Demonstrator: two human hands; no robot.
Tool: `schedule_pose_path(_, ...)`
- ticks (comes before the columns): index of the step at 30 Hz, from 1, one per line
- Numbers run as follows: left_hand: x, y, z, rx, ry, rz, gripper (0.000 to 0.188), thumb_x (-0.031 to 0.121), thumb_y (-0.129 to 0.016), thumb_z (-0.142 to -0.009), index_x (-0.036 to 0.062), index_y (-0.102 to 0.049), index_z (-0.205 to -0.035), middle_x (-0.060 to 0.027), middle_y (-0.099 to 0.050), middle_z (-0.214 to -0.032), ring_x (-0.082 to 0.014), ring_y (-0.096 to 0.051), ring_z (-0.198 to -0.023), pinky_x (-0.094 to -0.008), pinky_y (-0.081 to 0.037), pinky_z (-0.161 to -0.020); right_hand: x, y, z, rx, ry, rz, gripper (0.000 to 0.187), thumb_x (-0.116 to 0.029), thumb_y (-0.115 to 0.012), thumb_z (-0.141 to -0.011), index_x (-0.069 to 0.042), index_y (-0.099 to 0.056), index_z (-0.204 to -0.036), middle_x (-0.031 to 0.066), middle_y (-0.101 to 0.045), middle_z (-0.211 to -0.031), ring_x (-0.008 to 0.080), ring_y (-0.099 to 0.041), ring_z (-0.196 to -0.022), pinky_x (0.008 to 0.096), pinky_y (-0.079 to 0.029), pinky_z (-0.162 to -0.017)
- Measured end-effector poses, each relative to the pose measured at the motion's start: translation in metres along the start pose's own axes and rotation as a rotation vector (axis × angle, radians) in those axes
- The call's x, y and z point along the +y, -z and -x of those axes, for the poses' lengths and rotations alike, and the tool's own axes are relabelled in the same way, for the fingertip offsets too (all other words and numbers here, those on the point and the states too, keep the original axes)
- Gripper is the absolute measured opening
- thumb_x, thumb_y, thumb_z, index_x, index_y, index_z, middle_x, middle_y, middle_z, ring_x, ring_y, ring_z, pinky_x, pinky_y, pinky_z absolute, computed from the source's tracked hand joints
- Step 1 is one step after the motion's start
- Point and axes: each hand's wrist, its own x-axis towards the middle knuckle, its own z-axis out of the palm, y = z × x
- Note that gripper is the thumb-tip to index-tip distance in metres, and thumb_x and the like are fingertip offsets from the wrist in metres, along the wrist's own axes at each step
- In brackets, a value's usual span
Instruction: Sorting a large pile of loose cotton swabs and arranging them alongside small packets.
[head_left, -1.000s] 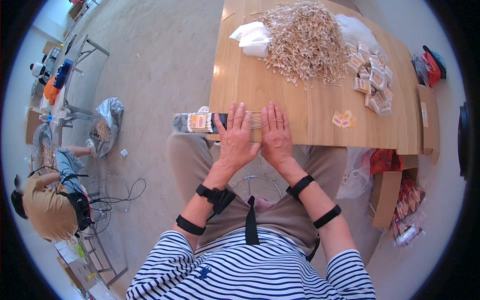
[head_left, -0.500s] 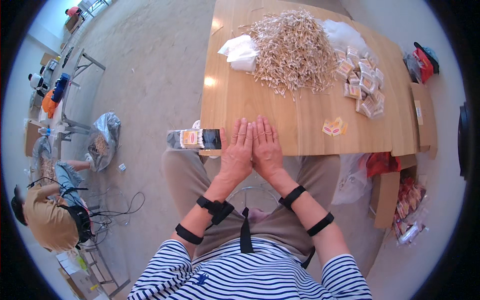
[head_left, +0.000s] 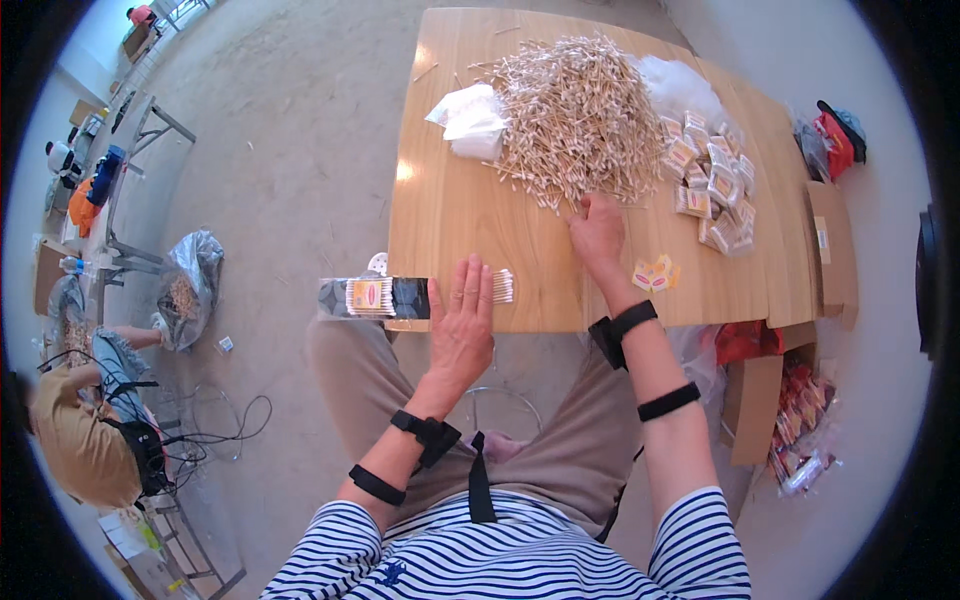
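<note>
My left hand (head_left: 463, 315) lies flat, fingers stretched out together, over a row of cotton swabs (head_left: 503, 286) near the table's front edge. White swab tips show to the right of its fingers; the rest of the row is hidden under it. Left of that hand, a clear packet (head_left: 334, 298) with swabs and a yellow-and-red card (head_left: 370, 295) sits on a dark strip sticking out past the table edge. My right hand (head_left: 598, 235) is closed at the near edge of a large heap of cotton swabs (head_left: 580, 120), fingertips pinching swabs there.
Filled swab packets (head_left: 720, 185) are piled at the right, with loose yellow cards (head_left: 656, 272) nearer me. White plastic bags (head_left: 470, 120) flank the heap. Cardboard boxes (head_left: 752, 405) stand by the table's right side. Another person (head_left: 85, 430) works at the far left beside a swab bag (head_left: 190, 290).
My right hand has left my left hand's side and reached forward to the swab heap, closing there. The left hand stays flat; swab tips now show beside it. The view has shifted slightly.
</note>
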Motion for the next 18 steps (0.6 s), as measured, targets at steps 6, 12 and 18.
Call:
schedule_pose_path(6,0.003,0.003,-0.002,0.029,0.009,0.128,0.078,0.005,-0.058,-0.078,-0.0036,-0.034,-0.152,-0.0171,-0.029,-0.163,-0.0308,-0.024,-0.153,-0.0633,-0.011,-0.12,0.021,-0.011,-0.013,-0.011,0.089,0.084,0.018,-0.02,-0.063,-0.083,-0.01,-0.065,-0.097,0.0189,-0.064,-0.105,0.0411,-0.064,-0.096,0.0508,-0.053,-0.078)
schedule_pose_path(12,-0.001,-0.003,0.0,0.034,-0.002,0.044,0.105,0.014,-0.079,-0.064,-0.002,-0.028,-0.154,-0.0174,-0.026,-0.163,-0.0309,-0.022,-0.154,-0.0636,-0.013,-0.12,0.037,0.016,-0.016,-0.138,0.018,0.038,0.013,-0.012,-0.058,-0.079,-0.004,-0.068,-0.084,0.0197,-0.069,-0.088,0.0399,-0.067,-0.086,0.0484,-0.053,-0.075)
schedule_pose_path(18,-0.002,-0.002,0.001,0.039,0.004,0.023,0.104,0.014,-0.079,-0.064,-0.0024,-0.029,-0.154,-0.0169,-0.026,-0.163,-0.0299,-0.021,-0.154,-0.0634,-0.013,-0.12,0.044,0.031,-0.021,-0.122,0.07,-0.178,0.013,-0.012,-0.067,-0.074,-0.002,-0.07,-0.082,0.0187,-0.069,-0.08,0.0342,-0.068,-0.077,0.043,-0.053,-0.071)
